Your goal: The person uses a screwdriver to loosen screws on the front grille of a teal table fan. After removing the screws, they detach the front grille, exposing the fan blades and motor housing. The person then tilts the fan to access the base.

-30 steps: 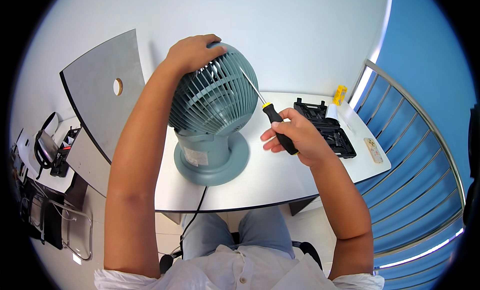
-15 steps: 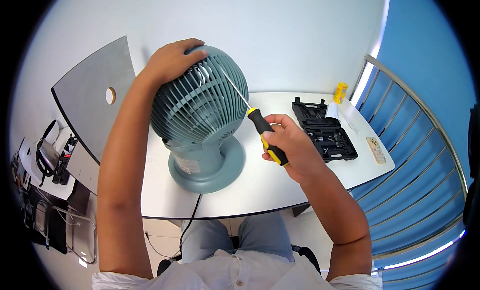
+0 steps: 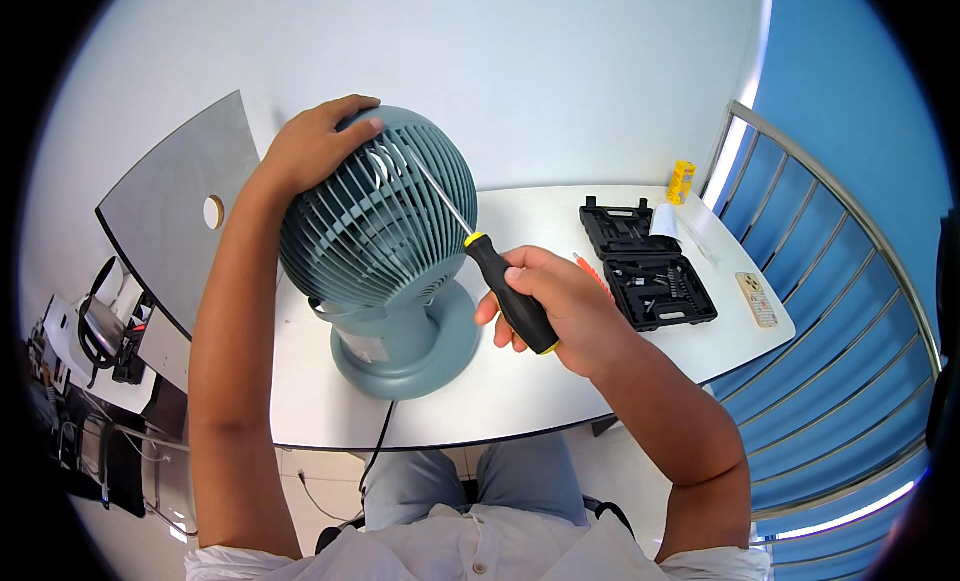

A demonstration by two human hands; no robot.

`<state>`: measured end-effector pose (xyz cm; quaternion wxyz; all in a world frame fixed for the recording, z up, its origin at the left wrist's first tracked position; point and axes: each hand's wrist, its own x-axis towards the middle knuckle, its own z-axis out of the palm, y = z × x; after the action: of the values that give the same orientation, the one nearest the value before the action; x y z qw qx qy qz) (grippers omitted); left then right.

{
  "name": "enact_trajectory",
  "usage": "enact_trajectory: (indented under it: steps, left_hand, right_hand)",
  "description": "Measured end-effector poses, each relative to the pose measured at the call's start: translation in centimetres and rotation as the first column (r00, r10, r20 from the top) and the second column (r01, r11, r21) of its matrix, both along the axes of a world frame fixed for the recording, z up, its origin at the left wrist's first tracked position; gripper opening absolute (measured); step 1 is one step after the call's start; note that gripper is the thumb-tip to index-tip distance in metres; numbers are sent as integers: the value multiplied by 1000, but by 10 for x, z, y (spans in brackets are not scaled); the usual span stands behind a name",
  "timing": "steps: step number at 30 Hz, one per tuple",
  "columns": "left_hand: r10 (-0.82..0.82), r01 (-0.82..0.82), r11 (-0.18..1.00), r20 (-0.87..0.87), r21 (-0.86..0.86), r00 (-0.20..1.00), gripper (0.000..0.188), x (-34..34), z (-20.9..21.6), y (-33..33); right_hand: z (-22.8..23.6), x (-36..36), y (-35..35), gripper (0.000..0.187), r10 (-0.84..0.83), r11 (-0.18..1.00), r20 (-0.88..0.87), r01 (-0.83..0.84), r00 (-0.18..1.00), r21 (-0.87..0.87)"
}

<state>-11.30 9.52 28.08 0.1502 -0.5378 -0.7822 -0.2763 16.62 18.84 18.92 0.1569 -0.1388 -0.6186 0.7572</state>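
Observation:
A grey-green fan (image 3: 385, 221) with a round slatted head stands on the white table (image 3: 530, 381), its head tilted up. Over the head's upper left my left hand (image 3: 318, 146) is wrapped, thumb on the slats and fingers behind the rim. My right hand (image 3: 560, 301) grips the black and yellow handle of a screwdriver (image 3: 510, 296). The metal shaft points up and left, its tip at the upper front slats; whether it goes in between them is hard to make out. White blades show through the slats.
Right of the fan lies an open black tool case (image 3: 650, 271) with bits. Beside it are a red-handled tool (image 3: 590, 270), a yellow box (image 3: 680, 182) and a pale remote control (image 3: 757, 301). A metal railing (image 3: 835, 201) borders the right. The fan's black cord (image 3: 380, 441) hangs over the front edge.
The fan and my left hand appear slightly further left and lower in view. My right hand with the screwdriver has shifted left and down, and the handle has turned. The red-handled tool has come into sight.

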Motion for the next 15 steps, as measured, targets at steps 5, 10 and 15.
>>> enact_trajectory:
  steps: [5, 10, 15]
  left_hand:
    - [8, -8, 1000, 13, -11, 1000, 52, 4, 2, 1]
    - [12, -12, 1000, 5, -12, 1000, 52, 6, 2, 1]
    - [11, -11, 1000, -2, -8, 1000, 51, 7, 2, 0]
  right_hand:
    - [-7, 0, 2, 31, -145, 952, -42, 151, 989, 268]
    - [2, -1, 3, 30, -123, 992, 51, 121, 991, 35]
    - [2, 2, 15, 28, -72, 997, 72, 71, 995, 4]
